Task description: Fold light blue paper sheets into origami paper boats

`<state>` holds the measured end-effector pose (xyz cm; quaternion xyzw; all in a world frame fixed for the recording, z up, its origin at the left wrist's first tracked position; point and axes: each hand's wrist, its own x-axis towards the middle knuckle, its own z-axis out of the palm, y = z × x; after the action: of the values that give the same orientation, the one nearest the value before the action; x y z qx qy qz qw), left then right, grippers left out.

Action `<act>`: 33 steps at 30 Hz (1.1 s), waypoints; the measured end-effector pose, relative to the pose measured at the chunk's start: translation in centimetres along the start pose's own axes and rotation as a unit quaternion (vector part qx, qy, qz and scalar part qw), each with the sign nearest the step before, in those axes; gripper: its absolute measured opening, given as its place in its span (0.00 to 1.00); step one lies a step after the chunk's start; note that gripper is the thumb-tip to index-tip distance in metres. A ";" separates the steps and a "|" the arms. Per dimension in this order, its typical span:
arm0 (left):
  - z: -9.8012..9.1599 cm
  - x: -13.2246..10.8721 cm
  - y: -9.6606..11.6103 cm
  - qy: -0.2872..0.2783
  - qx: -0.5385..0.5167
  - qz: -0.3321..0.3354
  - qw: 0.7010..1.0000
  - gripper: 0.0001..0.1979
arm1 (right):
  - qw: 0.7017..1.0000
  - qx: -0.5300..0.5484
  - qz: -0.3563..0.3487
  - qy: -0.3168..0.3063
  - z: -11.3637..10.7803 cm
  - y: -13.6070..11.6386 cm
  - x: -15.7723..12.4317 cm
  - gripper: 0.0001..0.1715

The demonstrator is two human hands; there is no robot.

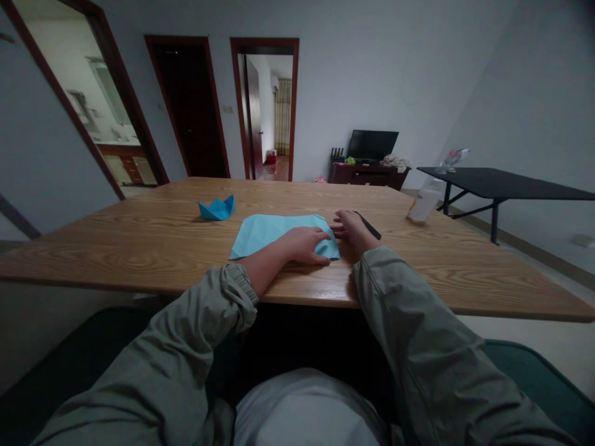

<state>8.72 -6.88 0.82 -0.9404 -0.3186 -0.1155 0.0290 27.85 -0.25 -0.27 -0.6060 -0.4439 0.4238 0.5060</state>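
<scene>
A sheet of light blue paper (263, 230) with creases and cut or folded corners lies in front of me on the wooden table. My left hand (307, 243) rests on its right part, fingers stretched out over the surface. At the paper's right edge is my right hand (351, 228), its fingers extended towards the sheet; whether they touch it I cannot tell. Just behind the right hand lies a flat black object (370, 228), partly hidden by it. To the left of the sheet stands a folded blue paper boat (217, 209).
The wooden table (139, 248) spans the view, its front edge close to my body. A translucent plastic container (424, 203) stands at its right side. Beyond are a black folding table (511, 184) and a cabinet (367, 177) bearing a black screen (372, 145).
</scene>
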 end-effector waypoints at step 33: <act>0.4 1.7 -2.8 0.406 -0.470 -0.161 0.767 0.13 | 0.996 0.061 0.006 -0.069 0.7 -0.5 -1.0 0.27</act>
<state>8.44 -3.60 0.79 -0.6367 -0.3296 -0.6249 -0.3090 26.91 -0.97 0.17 -0.5464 -0.4472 0.4938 0.5075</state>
